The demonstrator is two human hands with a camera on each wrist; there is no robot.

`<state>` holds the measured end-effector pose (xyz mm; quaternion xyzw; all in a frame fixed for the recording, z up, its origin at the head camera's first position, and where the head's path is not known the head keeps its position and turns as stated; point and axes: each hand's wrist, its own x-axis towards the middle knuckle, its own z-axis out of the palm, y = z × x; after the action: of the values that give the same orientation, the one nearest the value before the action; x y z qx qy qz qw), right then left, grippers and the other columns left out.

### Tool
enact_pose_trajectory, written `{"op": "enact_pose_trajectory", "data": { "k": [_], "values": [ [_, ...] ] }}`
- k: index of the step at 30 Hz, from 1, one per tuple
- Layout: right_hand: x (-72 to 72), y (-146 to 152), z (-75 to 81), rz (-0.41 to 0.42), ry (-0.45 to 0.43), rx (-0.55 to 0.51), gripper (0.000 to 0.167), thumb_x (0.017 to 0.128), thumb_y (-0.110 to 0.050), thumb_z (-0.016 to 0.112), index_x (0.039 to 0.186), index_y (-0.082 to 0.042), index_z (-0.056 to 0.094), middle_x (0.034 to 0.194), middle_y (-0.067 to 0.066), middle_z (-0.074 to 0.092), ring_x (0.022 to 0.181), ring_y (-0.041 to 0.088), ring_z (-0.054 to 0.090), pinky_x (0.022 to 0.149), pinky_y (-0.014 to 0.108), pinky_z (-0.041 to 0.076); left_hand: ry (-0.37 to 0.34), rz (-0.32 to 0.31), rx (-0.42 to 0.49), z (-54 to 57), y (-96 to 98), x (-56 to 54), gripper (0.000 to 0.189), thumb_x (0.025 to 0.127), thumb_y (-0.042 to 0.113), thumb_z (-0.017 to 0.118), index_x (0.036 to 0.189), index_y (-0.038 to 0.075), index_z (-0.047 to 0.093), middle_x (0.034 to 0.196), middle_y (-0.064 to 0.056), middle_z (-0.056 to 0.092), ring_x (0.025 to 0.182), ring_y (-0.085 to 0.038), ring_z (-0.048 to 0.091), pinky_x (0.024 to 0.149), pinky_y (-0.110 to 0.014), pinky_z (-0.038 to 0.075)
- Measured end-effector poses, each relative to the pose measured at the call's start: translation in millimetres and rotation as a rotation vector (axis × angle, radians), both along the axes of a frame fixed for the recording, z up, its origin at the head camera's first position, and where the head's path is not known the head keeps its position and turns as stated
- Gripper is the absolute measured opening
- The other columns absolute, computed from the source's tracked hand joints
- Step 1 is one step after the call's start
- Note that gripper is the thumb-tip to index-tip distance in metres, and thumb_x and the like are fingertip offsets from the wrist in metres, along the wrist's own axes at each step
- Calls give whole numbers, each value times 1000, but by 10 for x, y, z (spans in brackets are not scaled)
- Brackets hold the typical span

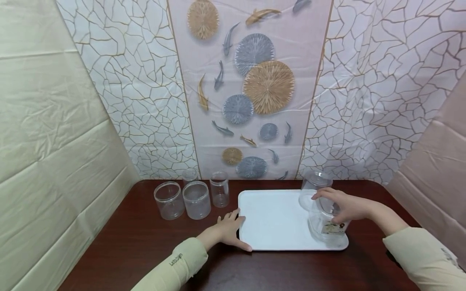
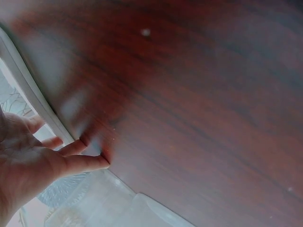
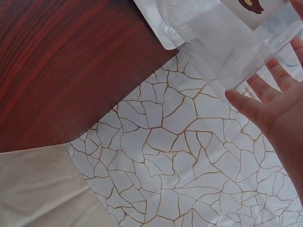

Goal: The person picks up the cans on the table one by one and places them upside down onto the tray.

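Observation:
A white rectangular tray (image 1: 276, 220) lies on the dark table. My left hand (image 1: 228, 232) is at its left edge, thumb toward the front corner and fingers spread; the left wrist view shows the same hand (image 2: 35, 161) with extended fingers beside the tray rim (image 2: 35, 92). Over the tray's right end my right hand (image 1: 346, 206) grips a clear plastic jar (image 1: 320, 226) around its top from above. This jar bears a printed label (image 1: 333, 228), which also shows in the right wrist view, where fingers (image 3: 265, 90) lie along the jar's side (image 3: 213, 42). Behind it another clear jar (image 1: 307, 190) stands at the tray's back right.
Left of the tray stand several clear containers: a wide jar (image 1: 169, 204), a second wide jar (image 1: 197, 202), a narrow tall one (image 1: 220, 192) and a smaller one (image 1: 190, 174) behind. A patterned cloth (image 1: 156, 101) hangs behind the table; plain cloth (image 1: 54, 161) hangs at the left side.

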<state>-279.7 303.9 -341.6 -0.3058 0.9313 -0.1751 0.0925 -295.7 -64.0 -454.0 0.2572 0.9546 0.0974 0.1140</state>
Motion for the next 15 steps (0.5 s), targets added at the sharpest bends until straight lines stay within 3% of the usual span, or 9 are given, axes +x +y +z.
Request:
{"op": "enact_pose_trajectory", "data": {
  "k": [6,15],
  "values": [
    [6,-16,1,15,21,3,64,65,-7,75,124,-13,50,135,22,39,122,45,37,86,50,42,9,1,-2,-6,-3,4,103,66,67,72,146,15,33,155,-13,20,138,-36,28,104,-64,27],
    [3,-13,-4,26,44,7,64,65,-7,75,124,-10,51,136,22,40,122,45,38,86,51,43,2,2,4,-11,-6,-7,103,67,66,72,146,15,33,155,-12,20,138,-35,27,105,-64,27]
  ]
}}
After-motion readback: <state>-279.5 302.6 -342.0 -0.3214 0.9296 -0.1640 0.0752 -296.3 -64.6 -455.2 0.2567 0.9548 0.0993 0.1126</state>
